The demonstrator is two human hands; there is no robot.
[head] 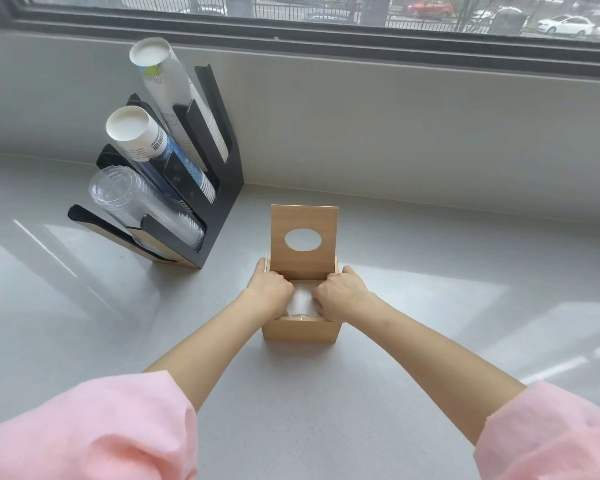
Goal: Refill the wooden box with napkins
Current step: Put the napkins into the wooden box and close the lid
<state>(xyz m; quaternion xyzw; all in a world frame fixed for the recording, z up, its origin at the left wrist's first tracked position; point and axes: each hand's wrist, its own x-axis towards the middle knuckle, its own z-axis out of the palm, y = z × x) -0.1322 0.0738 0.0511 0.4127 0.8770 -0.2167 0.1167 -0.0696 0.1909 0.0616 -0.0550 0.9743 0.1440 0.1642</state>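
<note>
Cup rack (222, 188): black, standing at the far left of the grey counter (84, 323) against the wall, holding 3 slanted stacks, 2 of paper cups (160, 98) and 1 of clear plastic cups (142, 206) at the front.
Left hand (269, 289): knuckles up, fingers curled down into the left side of the box, thumb stretched along the outside of its left wall; the fingertips are hidden, so I cannot tell whether they pinch the napkins or only press them.
Box (302, 330): light wood, in the middle of the counter, right between the 2 hands; its lid (303, 237) stands upright at the back, with 1 oval hole in it.
Napkins (302, 299): white stack inside the open box, showing in the gap between the 2 hands and touching both.
Right hand (338, 294): knuckles up, fingers curled down into the right side of the box, thumb on the outside of the right wall; its hold on the napkins is likewise hidden.
Sleeves (94, 427): pink, pushed up on both forearms, nearest the camera.
</note>
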